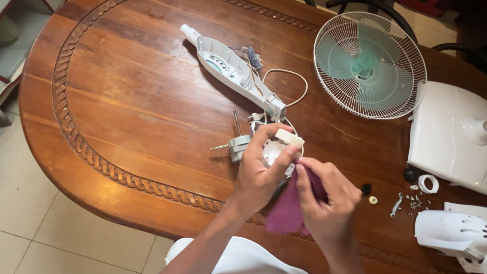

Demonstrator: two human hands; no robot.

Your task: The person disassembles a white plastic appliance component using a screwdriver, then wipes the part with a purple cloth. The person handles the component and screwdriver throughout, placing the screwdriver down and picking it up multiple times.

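Oval brown wooden table [135,111] carries fan parts: round white wire guard with pale green blades [370,66] far right, white domed plastic base [460,139] beside it, white vented motor cover [457,234] near right, small screws [412,202] between. Long white neck housing [233,72] lies far of the hands, wires trailing. Left hand [257,176] — fingers curled tight around small white motor assembly [273,150], near centre. Right hand [328,203] — fingers pinched closed on magenta cloth [286,213], pressed against the assembly.

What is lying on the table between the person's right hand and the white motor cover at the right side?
In the head view, between the right hand and the white motor cover lie a small black knob, a yellowish ring and loose screws.
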